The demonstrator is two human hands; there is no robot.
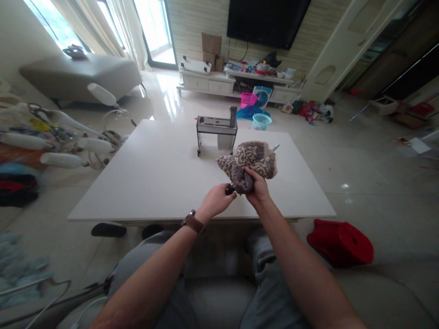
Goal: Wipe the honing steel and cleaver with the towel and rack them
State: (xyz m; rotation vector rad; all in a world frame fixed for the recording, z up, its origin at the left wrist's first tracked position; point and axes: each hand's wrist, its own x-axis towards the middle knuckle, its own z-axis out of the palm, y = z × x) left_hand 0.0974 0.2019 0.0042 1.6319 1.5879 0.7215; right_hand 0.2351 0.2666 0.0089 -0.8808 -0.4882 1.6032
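Sitting at a white table (151, 183), holding a brown-and-cream patterned cloth (252, 155) over its near right part, bunched around a black-handled knife (229, 190); gripping the knife's handle in the left hand (219, 198), with fingers curled and clamped on it just beside the cloth; clasping the cloth in the right hand (258, 189), with the thumb pressed on top and the other fingers largely hidden underneath, impossible to tell exactly how placed; leaving a slim metal tip (276, 147) in sight at the cloth's far right edge, roughly in line with the handle, with the length between lost in the folds; wearing a brown-strapped wristwatch (194, 221) on the left wrist; facing a knife rack (214, 121), upright on the table beyond the cloth, with another knife (233, 116) slotted into its right end; looking past it to a light-blue basket (261, 121) and a pink basket (248, 99) on the floor, near a low white cabinet (219, 87), with a black television (267, 23) on the wall above.
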